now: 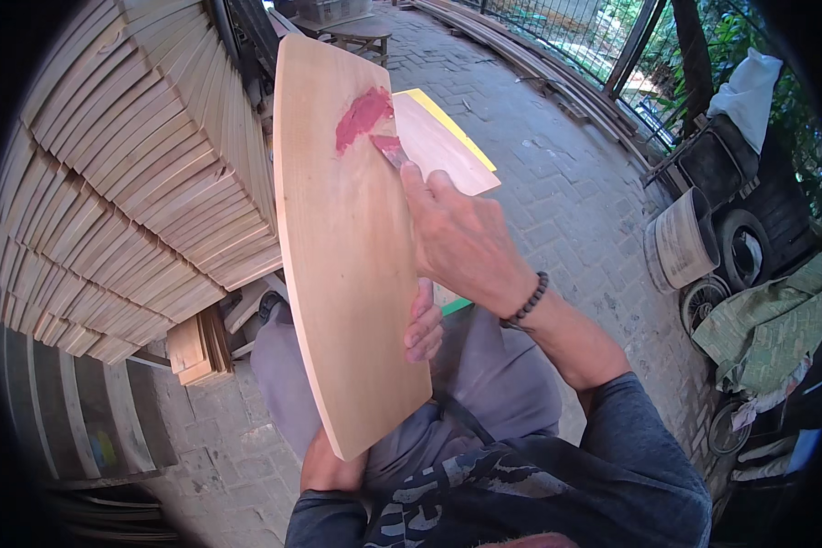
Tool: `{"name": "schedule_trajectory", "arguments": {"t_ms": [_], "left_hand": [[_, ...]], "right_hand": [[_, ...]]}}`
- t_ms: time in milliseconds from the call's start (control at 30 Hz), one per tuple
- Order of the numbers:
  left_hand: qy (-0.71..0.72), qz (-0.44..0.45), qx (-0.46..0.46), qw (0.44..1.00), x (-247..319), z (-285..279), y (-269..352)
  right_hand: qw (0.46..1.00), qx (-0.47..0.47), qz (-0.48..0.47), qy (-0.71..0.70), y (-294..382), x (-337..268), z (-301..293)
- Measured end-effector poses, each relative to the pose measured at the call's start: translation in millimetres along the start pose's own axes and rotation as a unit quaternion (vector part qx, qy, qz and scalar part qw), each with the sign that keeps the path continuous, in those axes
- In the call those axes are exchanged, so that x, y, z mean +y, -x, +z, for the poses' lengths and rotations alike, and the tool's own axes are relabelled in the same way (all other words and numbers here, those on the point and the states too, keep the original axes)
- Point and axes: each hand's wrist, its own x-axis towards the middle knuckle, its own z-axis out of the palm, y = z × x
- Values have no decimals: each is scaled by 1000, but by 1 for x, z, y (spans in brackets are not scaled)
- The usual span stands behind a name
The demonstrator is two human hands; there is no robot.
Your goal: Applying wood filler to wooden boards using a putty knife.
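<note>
A pale wooden board with a curved left edge stands tilted above my lap. My left hand reaches behind it and grips its right edge, fingertips on the front face; the palm and thumb are hidden. In my right hand is a putty knife, its handle mostly covered by my fingers. Red filler covers the blade's end, which is at the board's face near the upper right edge. Just above the blade, a rough smear of red filler spreads over the wood.
Tall stacks of similar boards rise on the left, with a smaller board pile below. Behind the held board lies a pinkish panel with a yellow edge. Along the right are a bucket, a tire and a green cloth on paving.
</note>
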Motion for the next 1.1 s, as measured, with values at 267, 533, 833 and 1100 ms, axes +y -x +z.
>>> {"name": "schedule_trajectory", "arguments": {"t_ms": [267,533,833,1100], "left_hand": [[-54,-27,-13,998,6,9,-9],[-26,-59,-18,998,2,5,-6],[-4,-36,-34,999,5,8,-7],[-45,-55,-2,997,1,17,-13]], "right_hand": [[989,127,61,-41,-22,26,-38],[996,43,-62,42,-29,47,-33],[996,17,-66,-51,6,32,-58],[993,114,7,-29,-11,57,-47]]}}
